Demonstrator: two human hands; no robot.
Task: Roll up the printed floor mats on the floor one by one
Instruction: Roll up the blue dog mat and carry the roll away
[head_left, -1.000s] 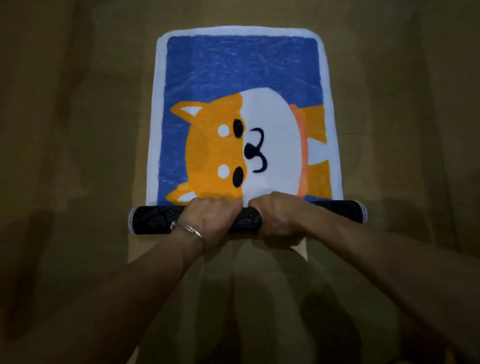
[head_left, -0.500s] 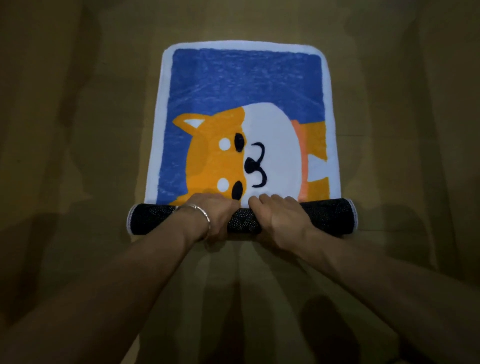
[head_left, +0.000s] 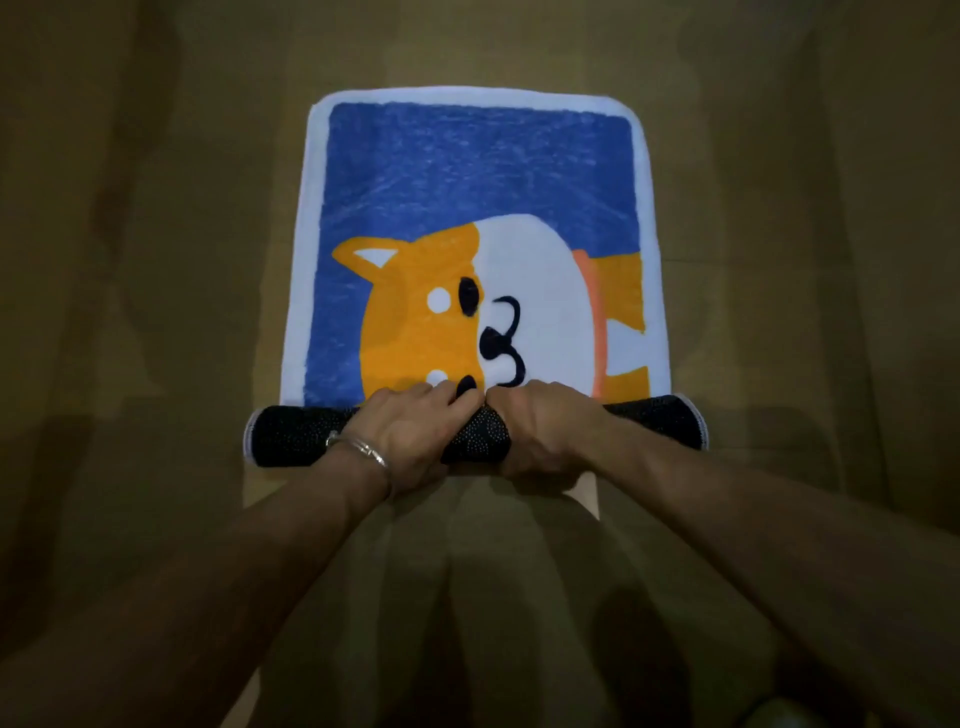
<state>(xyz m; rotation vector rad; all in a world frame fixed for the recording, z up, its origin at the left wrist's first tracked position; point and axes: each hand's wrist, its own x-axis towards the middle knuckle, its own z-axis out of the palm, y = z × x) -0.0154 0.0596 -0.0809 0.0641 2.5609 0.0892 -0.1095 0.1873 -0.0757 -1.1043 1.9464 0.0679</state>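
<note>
A printed floor mat (head_left: 478, 197) lies on the brown floor, blue with a white border and an orange and white dog face. Its near end is wound into a roll (head_left: 291, 439) that shows the black dotted underside. My left hand (head_left: 410, 431) grips the middle of the roll, a silver bracelet on the wrist. Right beside it, my right hand (head_left: 540, 431) grips the roll too, and the fingertips of both hands press over the roll's far side onto the print. The lower part of the dog face is hidden in the roll.
Brown floor (head_left: 156, 312) surrounds the mat on all sides, crossed by dark shadows. A pale patch of floor (head_left: 587, 493) shows just under my right wrist.
The roll has advanced away from me over more of the dog face and looks thicker. Both hands have shifted their grip with it and stay side by side at its middle.
</note>
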